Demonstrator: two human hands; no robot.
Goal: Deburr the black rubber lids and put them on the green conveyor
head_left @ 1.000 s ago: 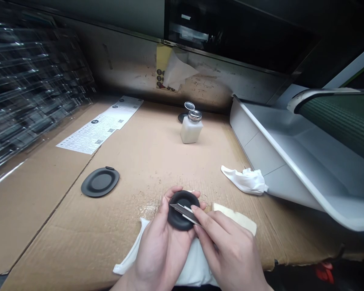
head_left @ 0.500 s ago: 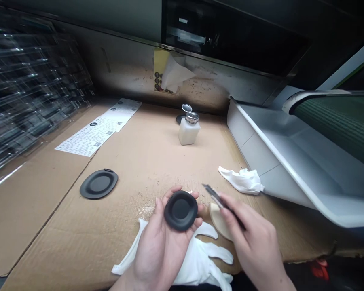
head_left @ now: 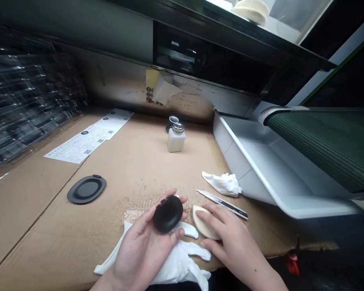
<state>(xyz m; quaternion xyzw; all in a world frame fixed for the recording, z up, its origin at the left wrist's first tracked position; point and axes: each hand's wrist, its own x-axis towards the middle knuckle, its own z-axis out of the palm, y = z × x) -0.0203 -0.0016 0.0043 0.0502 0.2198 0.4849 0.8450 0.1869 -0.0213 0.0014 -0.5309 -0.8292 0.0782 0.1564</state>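
My left hand (head_left: pixel 142 246) is palm up, with its fingers curled round a small rounded black plastic part (head_left: pixel 168 214) with a shallow dished face. My right hand (head_left: pixel 227 236) rests over a cream round pad (head_left: pixel 203 222), fingertips on its top and thumb by its near edge. The pad lies on the cardboard and is partly covered by the hand. Just beyond the right hand, a utility knife (head_left: pixel 221 202) lies with its blade pointing left. Beneath and beside my left hand is a white glove (head_left: pixel 182 258). A larger black oval part (head_left: pixel 86 190) sits to the left.
A white pump bottle (head_left: pixel 176 139) with a raised metal lid stands at the back. Crumpled white cloth (head_left: pixel 223 184) touches the grey bin (head_left: pixel 245 169) at right. Printed label sheets (head_left: pixel 85 139) lie left, near stacked clear plastic trays (head_left: pixel 30 93).
My right hand has let go of the utility knife, now on the cardboard, and moved onto the cream pad. In my left hand the black part has tilted. The camera view has shifted.
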